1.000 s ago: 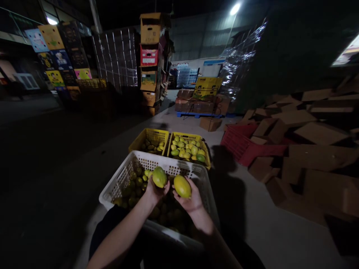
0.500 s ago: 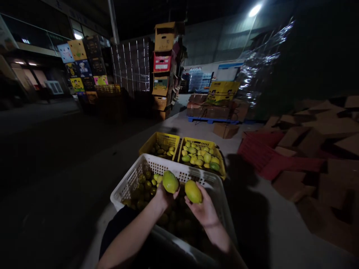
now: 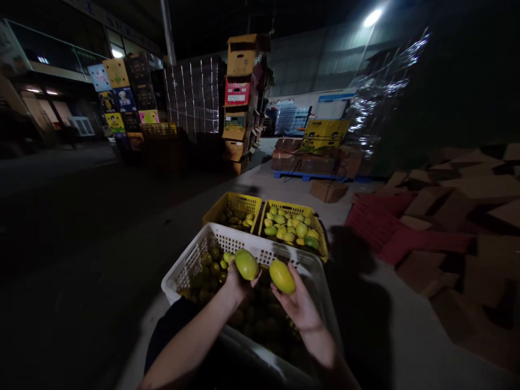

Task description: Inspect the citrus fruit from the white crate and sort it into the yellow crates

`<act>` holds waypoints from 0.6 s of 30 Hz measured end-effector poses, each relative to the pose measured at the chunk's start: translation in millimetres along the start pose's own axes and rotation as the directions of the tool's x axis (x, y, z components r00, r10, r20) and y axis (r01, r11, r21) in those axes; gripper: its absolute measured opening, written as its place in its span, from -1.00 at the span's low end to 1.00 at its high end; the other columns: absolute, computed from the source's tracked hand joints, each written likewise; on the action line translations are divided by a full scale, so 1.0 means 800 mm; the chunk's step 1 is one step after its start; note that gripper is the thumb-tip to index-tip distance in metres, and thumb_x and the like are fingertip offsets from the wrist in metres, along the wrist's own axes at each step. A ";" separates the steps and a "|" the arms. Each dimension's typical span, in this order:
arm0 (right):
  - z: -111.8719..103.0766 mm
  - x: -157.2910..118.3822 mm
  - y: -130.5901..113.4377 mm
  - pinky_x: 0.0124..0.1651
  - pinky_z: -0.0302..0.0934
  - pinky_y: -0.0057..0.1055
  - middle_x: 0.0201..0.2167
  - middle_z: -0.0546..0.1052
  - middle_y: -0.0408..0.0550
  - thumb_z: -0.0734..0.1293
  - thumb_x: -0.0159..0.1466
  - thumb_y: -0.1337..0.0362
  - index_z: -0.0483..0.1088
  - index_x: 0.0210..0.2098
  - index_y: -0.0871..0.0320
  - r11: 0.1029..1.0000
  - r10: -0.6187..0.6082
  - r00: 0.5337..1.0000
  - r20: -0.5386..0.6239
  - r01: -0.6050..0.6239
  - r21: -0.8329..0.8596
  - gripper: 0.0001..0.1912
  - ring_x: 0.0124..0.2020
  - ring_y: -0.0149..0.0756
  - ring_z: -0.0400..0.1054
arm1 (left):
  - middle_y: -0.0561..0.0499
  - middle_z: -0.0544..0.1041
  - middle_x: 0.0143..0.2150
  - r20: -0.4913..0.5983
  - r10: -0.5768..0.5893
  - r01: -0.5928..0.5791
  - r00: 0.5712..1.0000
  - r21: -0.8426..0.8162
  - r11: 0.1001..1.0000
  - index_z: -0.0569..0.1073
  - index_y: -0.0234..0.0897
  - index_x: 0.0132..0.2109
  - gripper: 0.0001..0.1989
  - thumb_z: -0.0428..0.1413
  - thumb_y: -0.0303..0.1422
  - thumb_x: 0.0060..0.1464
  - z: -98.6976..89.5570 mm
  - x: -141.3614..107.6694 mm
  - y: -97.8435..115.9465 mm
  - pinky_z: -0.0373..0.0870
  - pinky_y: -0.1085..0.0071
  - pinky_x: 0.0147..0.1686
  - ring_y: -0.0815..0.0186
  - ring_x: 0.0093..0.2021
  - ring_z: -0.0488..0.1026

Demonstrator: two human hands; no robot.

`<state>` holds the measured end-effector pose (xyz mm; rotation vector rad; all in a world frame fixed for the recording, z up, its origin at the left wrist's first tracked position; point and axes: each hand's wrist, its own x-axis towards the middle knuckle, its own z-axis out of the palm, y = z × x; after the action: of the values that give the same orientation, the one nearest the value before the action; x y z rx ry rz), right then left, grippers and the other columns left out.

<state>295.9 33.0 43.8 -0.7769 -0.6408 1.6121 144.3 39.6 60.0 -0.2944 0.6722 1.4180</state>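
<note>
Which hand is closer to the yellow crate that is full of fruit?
Right. The right hand with a yellow mango sits below the fuller yellow crate; the left hand is farther left.

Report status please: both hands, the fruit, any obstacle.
Left hand holds green mango. Right hand holds yellow mango. Both above white crate. Nothing between.

Night yard: lamp (image 3: pixel 372 17), stacked cartons (image 3: pixel 240 97), concrete floor (image 3: pixel 406 330).

a: left hand (image 3: pixel 238 281)? 
b: forearm bare, reaching in from bottom left, palm up, fingers cupped and closed round a load.
a: right hand (image 3: pixel 298 303)?
b: forearm in from bottom right, palm up, fingers curled and gripping too. hands side by side, just apart.
</note>
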 end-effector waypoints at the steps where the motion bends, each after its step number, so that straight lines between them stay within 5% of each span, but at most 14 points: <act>1: 0.000 0.000 0.000 -0.27 0.44 -0.42 -0.17 0.61 -0.25 0.50 -0.19 0.54 0.54 -0.23 -0.10 1.000 0.003 1.000 0.004 -0.003 0.003 -0.44 -0.24 -0.30 0.49 | -0.07 0.51 -0.41 -0.006 0.001 -0.001 1.000 0.001 1.000 0.41 -0.36 0.03 -0.59 -0.10 -0.16 0.26 0.000 0.000 0.000 0.49 0.28 -0.36 0.20 -0.42 0.48; 18: -0.003 0.010 0.002 -0.31 0.46 -0.50 -0.29 0.64 -0.23 0.56 -0.13 0.35 0.49 -0.16 -0.04 0.994 0.083 0.991 -0.107 -0.075 0.077 -0.48 -0.33 -0.35 0.51 | -0.04 0.49 -0.49 -0.021 0.019 -0.018 1.000 0.033 0.999 0.44 -0.35 -0.04 -0.63 -0.14 -0.21 0.28 0.001 0.000 -0.003 0.42 0.35 -0.47 0.23 -0.51 0.46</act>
<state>296.0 40.6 39.5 -0.8398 -0.4754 1.6426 146.7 39.8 60.6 -0.2784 0.7166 1.4216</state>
